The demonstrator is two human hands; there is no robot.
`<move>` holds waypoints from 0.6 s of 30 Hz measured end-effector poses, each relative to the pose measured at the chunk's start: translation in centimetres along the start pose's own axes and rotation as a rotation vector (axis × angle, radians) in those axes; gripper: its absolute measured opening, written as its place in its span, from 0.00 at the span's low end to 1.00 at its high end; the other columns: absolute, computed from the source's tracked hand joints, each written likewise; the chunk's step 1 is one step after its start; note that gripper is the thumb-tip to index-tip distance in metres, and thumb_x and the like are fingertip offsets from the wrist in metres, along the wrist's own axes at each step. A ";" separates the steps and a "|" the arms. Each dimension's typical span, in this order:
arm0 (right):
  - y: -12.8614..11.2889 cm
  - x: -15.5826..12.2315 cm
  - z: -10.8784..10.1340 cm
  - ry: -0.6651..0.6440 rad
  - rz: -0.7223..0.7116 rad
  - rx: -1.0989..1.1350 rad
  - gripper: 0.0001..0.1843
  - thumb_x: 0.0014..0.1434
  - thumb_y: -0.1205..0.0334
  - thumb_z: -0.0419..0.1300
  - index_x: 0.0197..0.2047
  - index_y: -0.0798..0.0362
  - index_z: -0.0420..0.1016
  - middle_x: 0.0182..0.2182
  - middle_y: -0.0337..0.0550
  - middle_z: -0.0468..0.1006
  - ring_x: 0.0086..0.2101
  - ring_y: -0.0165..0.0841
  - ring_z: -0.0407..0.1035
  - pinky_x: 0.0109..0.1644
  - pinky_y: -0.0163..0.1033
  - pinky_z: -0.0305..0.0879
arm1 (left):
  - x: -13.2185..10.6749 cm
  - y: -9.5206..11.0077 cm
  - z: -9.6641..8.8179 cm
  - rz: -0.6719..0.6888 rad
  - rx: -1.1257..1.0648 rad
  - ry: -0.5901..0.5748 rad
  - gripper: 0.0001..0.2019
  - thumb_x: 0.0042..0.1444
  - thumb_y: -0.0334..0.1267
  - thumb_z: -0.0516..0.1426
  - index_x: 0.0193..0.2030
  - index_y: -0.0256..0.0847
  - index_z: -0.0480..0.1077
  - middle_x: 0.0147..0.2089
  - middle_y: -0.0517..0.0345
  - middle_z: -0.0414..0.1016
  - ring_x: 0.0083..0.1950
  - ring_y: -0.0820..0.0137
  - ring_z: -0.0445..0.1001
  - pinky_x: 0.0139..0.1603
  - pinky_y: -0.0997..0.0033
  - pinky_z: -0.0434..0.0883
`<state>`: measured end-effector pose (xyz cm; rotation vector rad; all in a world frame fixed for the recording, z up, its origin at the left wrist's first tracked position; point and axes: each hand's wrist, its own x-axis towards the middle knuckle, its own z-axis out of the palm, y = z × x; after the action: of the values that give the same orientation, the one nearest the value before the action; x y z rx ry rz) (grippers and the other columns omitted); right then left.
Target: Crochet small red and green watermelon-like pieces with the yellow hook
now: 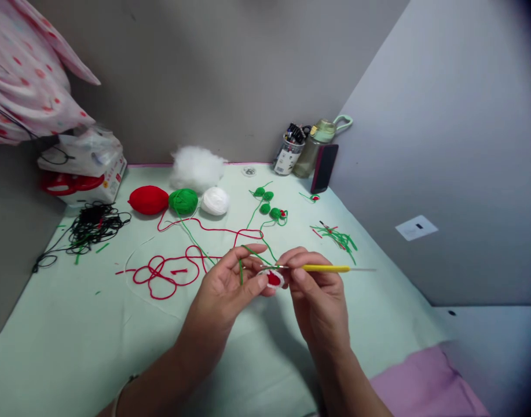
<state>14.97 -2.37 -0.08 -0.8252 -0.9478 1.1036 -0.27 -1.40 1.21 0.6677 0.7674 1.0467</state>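
Pinched in my left hand [230, 278] is a small crocheted piece [274, 279], red in the middle with a white edge. Green yarn [241, 271] loops around the fingers of that hand. My right hand [319, 289] grips a crochet hook [326, 268] by its yellow handle, its metal tip lying at the upper edge of the piece. Behind the hands are a red yarn ball [149, 200], a green yarn ball [183, 201] and a white yarn ball [215, 200]. From the green ball a strand runs toward my left hand.
Loose red yarn [161, 277] curls on the table [74, 347] at left, near tangled black cord [94, 229]. White stuffing [197, 167] sits at the back. Small green crocheted pieces [265, 208], yarn scraps [339, 237], a pen cup [288, 153], bottle [311, 150] and phone [325, 168] stand or lie rightward.
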 end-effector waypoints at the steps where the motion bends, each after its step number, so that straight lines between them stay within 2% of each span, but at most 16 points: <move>1: -0.1 0.1 0.0 -0.009 0.001 0.007 0.02 0.61 0.59 0.73 0.37 0.46 0.88 0.33 0.40 0.82 0.31 0.29 0.73 0.33 0.33 0.70 | 0.0 0.0 0.0 -0.007 -0.006 -0.010 0.15 0.59 0.35 0.70 0.52 0.43 0.79 0.39 0.61 0.75 0.41 0.71 0.79 0.44 0.73 0.77; 7: -0.4 0.1 -0.2 -0.069 0.029 0.018 0.04 0.62 0.58 0.72 0.38 0.48 0.87 0.33 0.40 0.79 0.26 0.28 0.70 0.31 0.36 0.70 | -0.1 0.1 -0.3 -0.023 0.010 -0.009 0.13 0.59 0.38 0.70 0.50 0.44 0.81 0.39 0.61 0.76 0.40 0.70 0.79 0.47 0.69 0.78; 12: -0.5 0.2 -0.3 -0.104 0.023 0.024 0.06 0.66 0.58 0.68 0.38 0.50 0.85 0.34 0.42 0.79 0.27 0.29 0.72 0.33 0.37 0.71 | -0.5 0.3 -0.5 0.011 0.056 0.026 0.12 0.58 0.38 0.70 0.49 0.45 0.83 0.38 0.60 0.75 0.42 0.70 0.77 0.48 0.70 0.77; 18: -0.7 0.0 -0.7 -0.121 -0.039 -0.041 0.07 0.68 0.59 0.66 0.39 0.52 0.83 0.34 0.43 0.79 0.29 0.31 0.73 0.35 0.39 0.73 | -0.4 0.3 -0.7 0.031 0.115 0.002 0.09 0.60 0.39 0.69 0.48 0.45 0.83 0.36 0.60 0.75 0.39 0.70 0.75 0.47 0.71 0.74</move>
<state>15.84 -2.60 0.30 -0.7766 -1.0863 1.1127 -1.08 -1.61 1.16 0.7796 0.8256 1.0373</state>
